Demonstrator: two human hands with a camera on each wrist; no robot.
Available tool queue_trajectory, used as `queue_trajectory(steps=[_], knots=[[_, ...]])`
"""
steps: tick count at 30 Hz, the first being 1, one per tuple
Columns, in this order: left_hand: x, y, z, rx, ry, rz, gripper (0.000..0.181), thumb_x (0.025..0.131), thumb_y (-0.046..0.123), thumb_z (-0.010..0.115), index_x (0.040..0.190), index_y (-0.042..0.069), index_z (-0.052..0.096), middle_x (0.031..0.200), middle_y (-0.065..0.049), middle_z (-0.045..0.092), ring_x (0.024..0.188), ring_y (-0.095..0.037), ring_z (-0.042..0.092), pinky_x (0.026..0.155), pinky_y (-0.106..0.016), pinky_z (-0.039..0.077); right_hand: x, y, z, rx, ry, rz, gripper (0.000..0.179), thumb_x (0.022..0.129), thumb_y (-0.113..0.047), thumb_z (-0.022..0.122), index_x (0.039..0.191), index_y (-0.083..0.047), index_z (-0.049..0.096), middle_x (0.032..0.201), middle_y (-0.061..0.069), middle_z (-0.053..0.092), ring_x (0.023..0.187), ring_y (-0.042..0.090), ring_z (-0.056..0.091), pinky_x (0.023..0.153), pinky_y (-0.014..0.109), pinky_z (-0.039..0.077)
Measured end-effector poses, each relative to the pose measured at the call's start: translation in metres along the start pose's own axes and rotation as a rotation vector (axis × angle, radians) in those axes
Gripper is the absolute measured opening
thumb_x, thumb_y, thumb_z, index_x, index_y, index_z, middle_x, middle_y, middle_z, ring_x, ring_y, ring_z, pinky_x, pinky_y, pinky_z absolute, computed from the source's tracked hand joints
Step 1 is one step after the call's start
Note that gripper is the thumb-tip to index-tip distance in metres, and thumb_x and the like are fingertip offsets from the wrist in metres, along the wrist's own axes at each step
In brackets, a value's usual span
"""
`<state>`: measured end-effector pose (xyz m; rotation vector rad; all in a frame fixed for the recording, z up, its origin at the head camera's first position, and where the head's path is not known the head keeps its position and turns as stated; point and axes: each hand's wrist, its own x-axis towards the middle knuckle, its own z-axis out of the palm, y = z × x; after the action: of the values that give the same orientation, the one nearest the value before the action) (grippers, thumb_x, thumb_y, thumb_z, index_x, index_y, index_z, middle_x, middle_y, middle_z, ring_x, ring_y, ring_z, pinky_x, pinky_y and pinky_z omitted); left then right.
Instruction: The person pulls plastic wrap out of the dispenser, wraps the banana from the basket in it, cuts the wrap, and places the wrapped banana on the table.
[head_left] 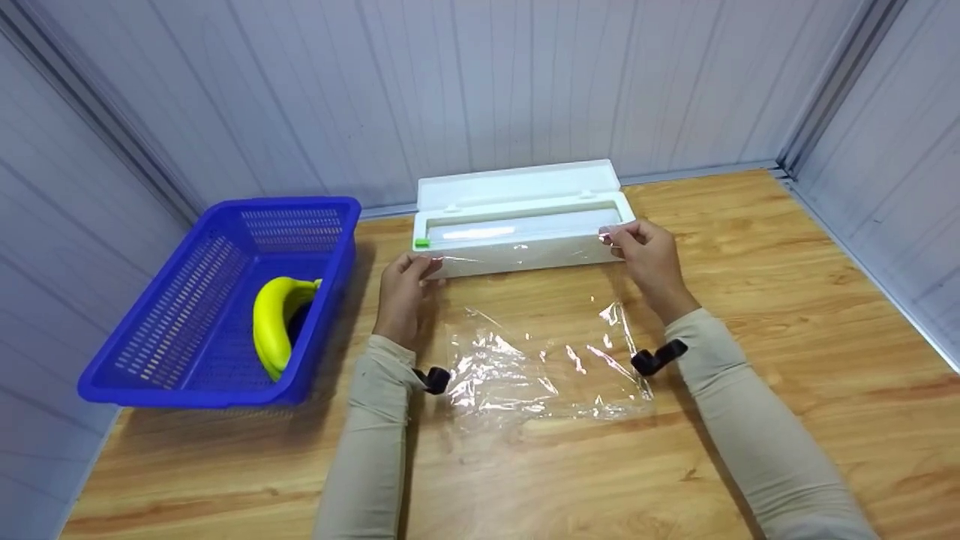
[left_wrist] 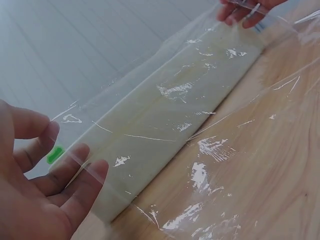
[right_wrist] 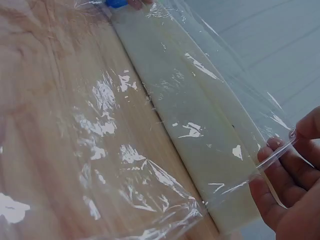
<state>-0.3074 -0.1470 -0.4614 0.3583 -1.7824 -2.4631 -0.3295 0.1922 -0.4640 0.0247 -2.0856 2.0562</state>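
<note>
A sheet of clear plastic wrap [head_left: 517, 367] stretches between both hands, its near part lying over the wooden table. My left hand [head_left: 403, 292] pinches one corner of it by the left front of a white plastic wrap dispenser [head_left: 525, 255]. At the dispenser's right front, my right hand [head_left: 652, 262] pinches the other corner. The dispenser's lid [head_left: 517, 184] stands raised at the back, and a small green slider [head_left: 422, 243] sits at its left end. In the left wrist view the thumb and forefinger [left_wrist: 42, 132] meet at the film's edge.
A blue plastic basket [head_left: 172, 300] stands to the left on the table [head_left: 750, 300]. Inside it lie yellow bananas [head_left: 271, 322], partly hidden by the basket's right wall, with something dark beside them. A panelled wall [head_left: 495, 82] runs behind the dispenser.
</note>
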Motion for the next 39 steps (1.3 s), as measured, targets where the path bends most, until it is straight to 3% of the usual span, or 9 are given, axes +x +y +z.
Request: queue_trajectory(steps=[9, 18, 21, 25, 28, 32, 39], knots=[[-0.003, -0.002, -0.001, -0.063, -0.057, 0.063, 0.014, 0.097, -0.001, 0.052, 0.09, -0.012, 0.058, 0.109, -0.022, 0.065, 0.11, -0.035, 0.059, 0.098, -0.057, 0.046, -0.002, 0.002, -0.002, 0.029, -0.025, -0.041, 0.017, 0.096, 0.0, 0.056, 0.088, 0.014, 0.06, 0.107, 0.019, 0.073, 0.103, 0.027, 0.068, 0.085, 0.029, 0.052], [-0.008, -0.001, 0.004, -0.008, -0.012, 0.056, 0.016, 0.093, -0.003, 0.047, 0.08, -0.008, 0.054, 0.117, -0.024, 0.065, 0.108, -0.035, 0.056, 0.098, -0.053, 0.047, -0.006, 0.0, -0.006, 0.047, -0.037, -0.049, 0.015, 0.092, 0.004, 0.053, 0.086, 0.017, 0.057, 0.103, 0.016, 0.074, 0.099, 0.026, 0.069, 0.091, 0.035, 0.05], [-0.01, -0.003, 0.003, -0.009, -0.028, 0.039, 0.016, 0.095, -0.001, 0.047, 0.088, -0.012, 0.056, 0.119, -0.023, 0.063, 0.109, -0.037, 0.054, 0.094, -0.049, 0.049, -0.008, 0.002, -0.009, 0.058, -0.05, -0.012, 0.016, 0.093, 0.002, 0.053, 0.086, 0.017, 0.057, 0.101, 0.015, 0.074, 0.097, 0.03, 0.068, 0.089, 0.036, 0.052], [-0.013, -0.006, -0.001, 0.04, -0.046, -0.012, 0.022, 0.097, 0.005, 0.051, 0.107, -0.011, 0.062, 0.117, -0.022, 0.064, 0.103, -0.041, 0.057, 0.076, -0.037, 0.055, -0.011, 0.007, -0.012, 0.102, -0.088, 0.054, 0.017, 0.096, -0.001, 0.053, 0.091, 0.015, 0.058, 0.098, 0.018, 0.073, 0.088, 0.03, 0.071, 0.083, 0.038, 0.058], [-0.016, -0.01, -0.003, 0.057, -0.062, -0.024, 0.017, 0.1, 0.007, 0.052, 0.104, -0.007, 0.061, 0.112, -0.025, 0.065, 0.102, -0.044, 0.062, 0.077, -0.042, 0.057, -0.013, 0.011, -0.015, 0.116, -0.122, 0.072, 0.019, 0.099, -0.004, 0.053, 0.094, 0.013, 0.059, 0.096, 0.022, 0.072, 0.085, 0.029, 0.072, 0.078, 0.039, 0.059], [-0.019, -0.013, -0.003, 0.094, -0.096, -0.018, 0.013, 0.103, 0.01, 0.051, 0.105, -0.002, 0.056, 0.113, -0.03, 0.065, 0.103, -0.044, 0.065, 0.088, -0.052, 0.055, -0.017, 0.014, -0.019, 0.097, -0.161, 0.067, 0.021, 0.101, -0.008, 0.056, 0.099, 0.013, 0.06, 0.097, 0.024, 0.071, 0.086, 0.03, 0.072, 0.077, 0.038, 0.059], [-0.021, -0.018, -0.008, 0.212, -0.135, -0.01, 0.035, 0.096, 0.002, 0.062, 0.129, -0.001, 0.049, 0.105, -0.021, 0.067, 0.09, -0.034, 0.068, 0.078, -0.039, 0.059, -0.023, 0.015, -0.024, 0.017, -0.227, 0.115, 0.034, 0.1, -0.014, 0.064, 0.122, 0.01, 0.055, 0.114, 0.029, 0.066, 0.1, 0.033, 0.069, 0.084, 0.039, 0.058]])
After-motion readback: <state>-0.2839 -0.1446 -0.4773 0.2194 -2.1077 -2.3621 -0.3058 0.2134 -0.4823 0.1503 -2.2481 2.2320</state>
